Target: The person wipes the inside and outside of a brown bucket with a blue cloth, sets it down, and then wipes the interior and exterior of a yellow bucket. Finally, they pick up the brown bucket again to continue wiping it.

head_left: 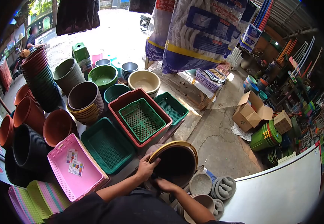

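Just in front of my body is a round, deep plastic pot (175,168), tilted, with a dark inside and a yellowish rim. My left hand (147,168) is closed over the left side of its rim. Below, at the pot's near side, my right hand (166,185) has its fingers curled in. Something dark shows by those fingers, but I cannot make out what it is. Right beside the pot stand a grey stone mortar (200,183) and a few more grey stone pieces (223,187).
To the left are a pink basket (67,179), a green basket (108,145), a reddish-brown tub (139,140) and several stacked pots (85,99). Packaged mops (201,33) hang ahead. A white surface (270,194) lies right, with a cardboard box (249,112) beyond. A person (31,39) is outside.
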Demonstrator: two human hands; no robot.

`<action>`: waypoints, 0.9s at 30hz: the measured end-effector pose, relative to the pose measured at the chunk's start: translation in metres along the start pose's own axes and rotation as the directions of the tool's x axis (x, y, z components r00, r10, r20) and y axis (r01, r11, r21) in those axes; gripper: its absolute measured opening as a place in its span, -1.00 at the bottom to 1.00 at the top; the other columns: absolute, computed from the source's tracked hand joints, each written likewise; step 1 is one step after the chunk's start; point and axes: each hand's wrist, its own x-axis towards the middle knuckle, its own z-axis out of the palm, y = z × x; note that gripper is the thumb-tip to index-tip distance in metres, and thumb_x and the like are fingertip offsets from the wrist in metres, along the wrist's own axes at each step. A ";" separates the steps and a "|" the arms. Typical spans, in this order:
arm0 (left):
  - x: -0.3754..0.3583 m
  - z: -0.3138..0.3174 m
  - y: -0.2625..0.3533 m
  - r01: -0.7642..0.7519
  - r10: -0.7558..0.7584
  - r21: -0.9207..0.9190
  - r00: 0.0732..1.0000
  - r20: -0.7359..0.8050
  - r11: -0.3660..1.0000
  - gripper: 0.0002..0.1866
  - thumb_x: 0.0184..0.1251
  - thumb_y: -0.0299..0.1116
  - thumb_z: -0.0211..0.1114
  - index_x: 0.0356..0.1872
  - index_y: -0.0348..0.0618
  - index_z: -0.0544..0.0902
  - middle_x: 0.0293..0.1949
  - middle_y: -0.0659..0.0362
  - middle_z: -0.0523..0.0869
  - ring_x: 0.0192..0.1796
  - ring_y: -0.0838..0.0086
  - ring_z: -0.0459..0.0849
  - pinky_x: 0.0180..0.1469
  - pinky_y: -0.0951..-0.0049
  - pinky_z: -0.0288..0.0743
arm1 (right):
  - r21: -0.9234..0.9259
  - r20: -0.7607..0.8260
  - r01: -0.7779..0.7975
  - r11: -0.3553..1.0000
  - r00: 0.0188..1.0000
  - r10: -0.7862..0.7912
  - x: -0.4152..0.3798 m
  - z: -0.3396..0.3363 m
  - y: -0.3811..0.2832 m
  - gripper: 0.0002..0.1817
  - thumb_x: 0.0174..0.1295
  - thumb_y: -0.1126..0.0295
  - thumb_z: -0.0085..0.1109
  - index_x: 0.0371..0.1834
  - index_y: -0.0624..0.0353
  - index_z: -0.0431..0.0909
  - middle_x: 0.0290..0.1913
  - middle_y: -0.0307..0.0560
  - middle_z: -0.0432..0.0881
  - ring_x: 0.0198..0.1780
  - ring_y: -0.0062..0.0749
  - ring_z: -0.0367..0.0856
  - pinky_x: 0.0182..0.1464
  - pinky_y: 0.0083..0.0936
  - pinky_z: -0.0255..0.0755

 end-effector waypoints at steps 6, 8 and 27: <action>-0.018 0.002 -0.005 0.152 -0.154 -0.072 0.988 -0.023 0.986 -0.69 0.26 -0.35 0.42 -0.02 -0.20 0.62 -0.20 0.31 0.69 -0.18 0.66 0.59 -0.05 0.60 0.48 | 0.954 -0.151 0.215 -0.210 0.947 0.285 0.001 -0.063 -0.055 -0.64 0.35 0.22 -0.06 0.06 0.22 0.50 -0.02 -0.02 0.62 0.03 -0.23 0.60 0.22 -0.27 0.41; -0.015 0.002 -0.010 0.138 -0.146 -0.103 0.986 -0.080 0.985 -0.69 0.25 -0.31 0.43 -0.04 -0.19 0.62 -0.23 0.33 0.68 -0.20 0.68 0.57 -0.07 0.62 0.45 | 0.915 -0.264 0.339 -0.219 0.913 0.310 0.010 -0.055 -0.035 -0.65 0.37 0.21 -0.03 0.04 0.20 0.52 -0.03 -0.03 0.61 0.04 -0.26 0.58 0.20 -0.31 0.41; 0.021 -0.002 0.035 0.189 -0.196 -0.118 0.979 -0.051 0.975 -0.51 -0.07 -0.83 0.03 -0.02 -0.25 0.50 -0.17 0.14 0.65 -0.21 0.45 0.67 -0.13 0.47 0.59 | -0.764 -0.296 0.010 0.646 0.883 -0.364 -0.093 -0.066 -0.013 -0.62 0.11 0.36 0.07 0.05 0.03 0.55 0.11 -0.08 0.56 0.24 -0.30 0.46 0.22 -0.25 0.19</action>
